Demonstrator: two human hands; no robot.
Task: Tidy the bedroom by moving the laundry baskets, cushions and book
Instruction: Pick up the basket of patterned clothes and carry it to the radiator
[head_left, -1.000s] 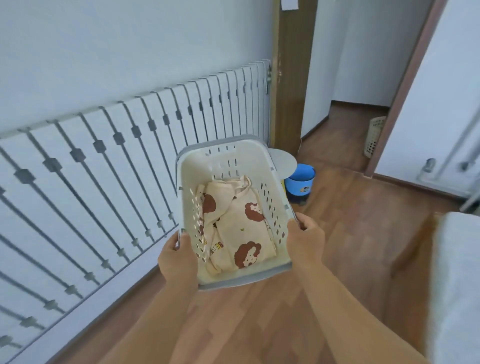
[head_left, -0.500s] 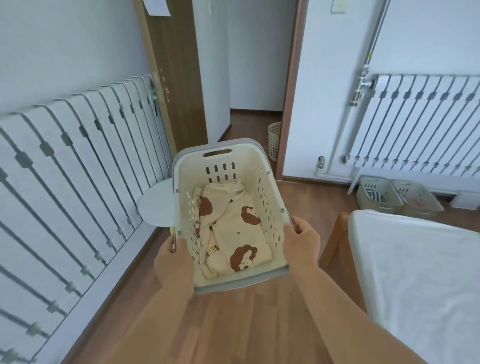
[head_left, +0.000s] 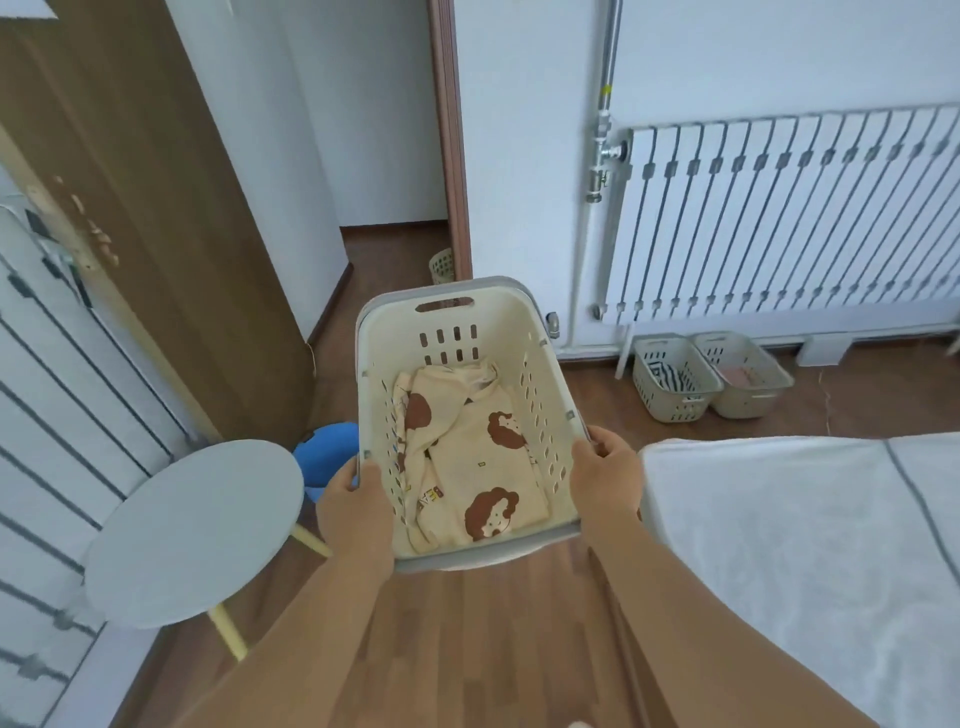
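Observation:
I carry a cream laundry basket (head_left: 457, 322) with a grey rim in front of me, above the wooden floor. A folded cream garment (head_left: 467, 457) with brown lion prints lies inside it. My left hand (head_left: 356, 504) grips the basket's left rim near the front corner. My right hand (head_left: 605, 473) grips the right rim. Two smaller beige baskets stand side by side on the floor under the far radiator: the left one (head_left: 675, 376) holds striped cloth, the right one (head_left: 743, 374) something pink.
A round white side table (head_left: 192, 525) stands at my left, a blue bucket (head_left: 327, 452) behind it. The bed with a white cover (head_left: 810, 561) fills the right. Ahead is an open doorway with a small wastebasket (head_left: 442, 265); a brown door (head_left: 140, 208) stands left.
My view has swung to the right while I carry the basket: the left radiator slid out of view, and the doorway, far radiator, two floor baskets and bed came in. Both hands keep their grip.

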